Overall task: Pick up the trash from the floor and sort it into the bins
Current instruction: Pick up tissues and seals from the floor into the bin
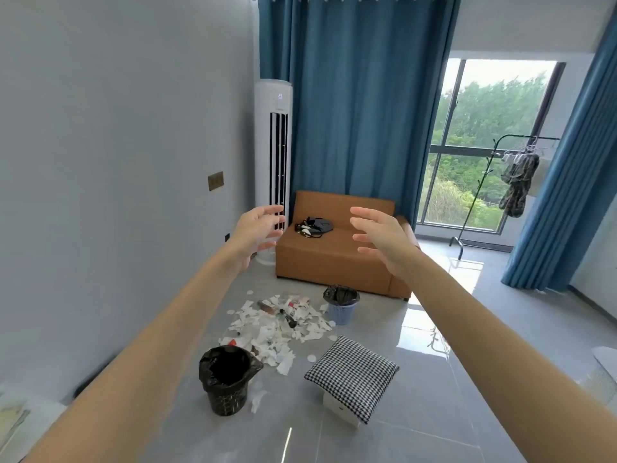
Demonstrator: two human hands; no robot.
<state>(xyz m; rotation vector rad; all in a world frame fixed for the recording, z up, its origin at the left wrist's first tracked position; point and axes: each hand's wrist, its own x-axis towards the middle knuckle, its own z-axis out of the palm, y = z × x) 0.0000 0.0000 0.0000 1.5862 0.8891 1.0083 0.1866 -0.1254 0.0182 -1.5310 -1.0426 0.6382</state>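
Both arms reach forward; the left hand [255, 233] and right hand [380, 237] are spread and hold nothing. Below them, torn paper scraps [278, 329] litter the floor between a black bin [227, 382] and a blue bin [341, 307].

Torn paper [267, 332] and bottles [287, 317] litter a glossy grey tile floor [417, 389]. A black bin [227, 385] stands at the pile's 7 o'clock, a blue basket [341, 312] at 2 o'clock, and a cushion-topped white box [337, 407] at 4 o'clock.
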